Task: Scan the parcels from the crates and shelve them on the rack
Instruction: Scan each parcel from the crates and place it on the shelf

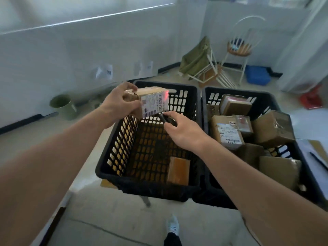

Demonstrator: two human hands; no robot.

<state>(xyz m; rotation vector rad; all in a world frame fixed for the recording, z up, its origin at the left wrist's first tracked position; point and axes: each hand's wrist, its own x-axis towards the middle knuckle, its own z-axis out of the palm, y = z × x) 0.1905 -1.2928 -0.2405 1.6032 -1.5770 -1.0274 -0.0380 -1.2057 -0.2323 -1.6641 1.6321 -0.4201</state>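
Note:
My left hand (118,102) grips a small brown parcel (150,102) by its left end, above the left black crate (147,188). The parcel's white label faces me, and a red scan light glows on the label's upper right. Just under the parcel, my right hand (182,132) holds a small black scanner (166,118) pointed up at the label. One brown parcel (178,170) lies on the bottom of the left crate. The right black crate (266,96) holds several cardboard parcels, one of them labelled (227,132). The rack is not in view.
Both crates stand side by side on a low surface. A green bucket (63,105) stands on the floor at left by the white wall. Behind are a white chair (241,48), a tipped chair with green cloth (197,61), a blue bin (257,75) and a red object (310,98).

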